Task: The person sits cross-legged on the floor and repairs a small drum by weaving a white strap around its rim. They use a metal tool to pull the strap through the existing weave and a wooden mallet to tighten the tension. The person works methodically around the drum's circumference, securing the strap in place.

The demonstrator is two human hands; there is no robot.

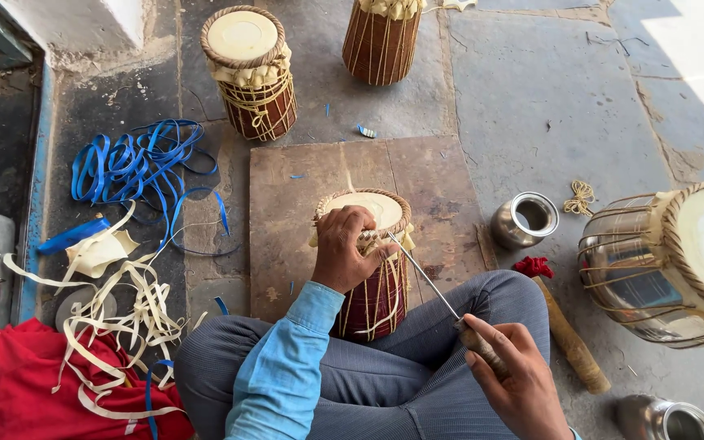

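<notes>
Person sits cross-legged on the stone floor (547,98), small red drum (372,277) upright btwn the knees, on a wooden board (433,187). Left hand (342,253) clamped over the drum's rim w/ fingers curled on the lacing. Right hand (519,379) closed round the handle of a thin metal awl (424,273), its tip at the rim just beside the left fingers. Two more laced drums (250,73) stand farther back. Big metal drum (662,261) lies to the right, steel cup (525,218) near it. Blue strapping (136,163) & pale hide strips (120,301) lie left, over a red cloth (34,383).
</notes>
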